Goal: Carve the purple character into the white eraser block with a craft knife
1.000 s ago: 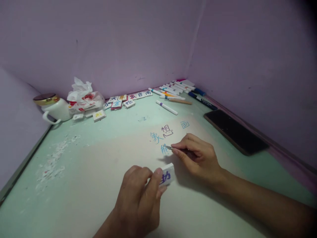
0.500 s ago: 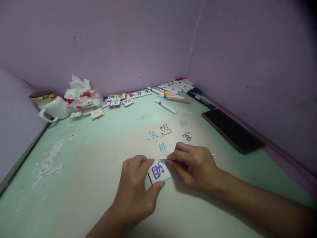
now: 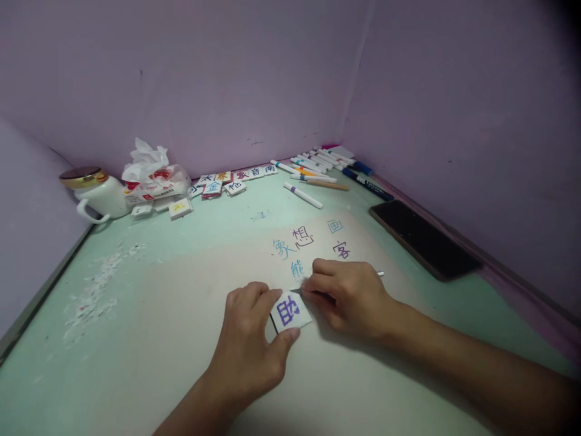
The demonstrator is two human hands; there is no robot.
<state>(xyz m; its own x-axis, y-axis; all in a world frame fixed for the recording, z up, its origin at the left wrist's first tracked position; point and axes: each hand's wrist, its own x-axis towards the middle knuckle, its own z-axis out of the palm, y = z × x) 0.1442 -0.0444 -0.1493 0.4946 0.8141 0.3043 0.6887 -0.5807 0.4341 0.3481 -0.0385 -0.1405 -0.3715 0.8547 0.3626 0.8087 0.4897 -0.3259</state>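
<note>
A white card (image 3: 303, 316) with a purple character lies on the table, one corner pointing away from me. My left hand (image 3: 247, 342) pins it, with the fingertips at its upper left edge and the thumb at its near edge. Pinched in my right hand (image 3: 349, 297) is a slim craft knife (image 3: 380, 274). Its narrow blade rests along the card's far corner, and its light handle end sticks out behind the hand. My fingers hide most of the knife. Blue and purple characters (image 3: 302, 236) are written on the table surface just beyond the card.
Several character cards (image 3: 212, 188) lie along the back wall beside a tissue pack (image 3: 157, 181) and a white mug (image 3: 106, 200). Markers (image 3: 303, 195) are scattered at the back right, near a dark phone (image 3: 424, 239). Paper scraps (image 3: 93, 297) are strewn on the left.
My right hand has shifted slightly left with the knife, its blade now closer against the card's far corner. My left hand keeps its hold. The camera view has moved a little.
</note>
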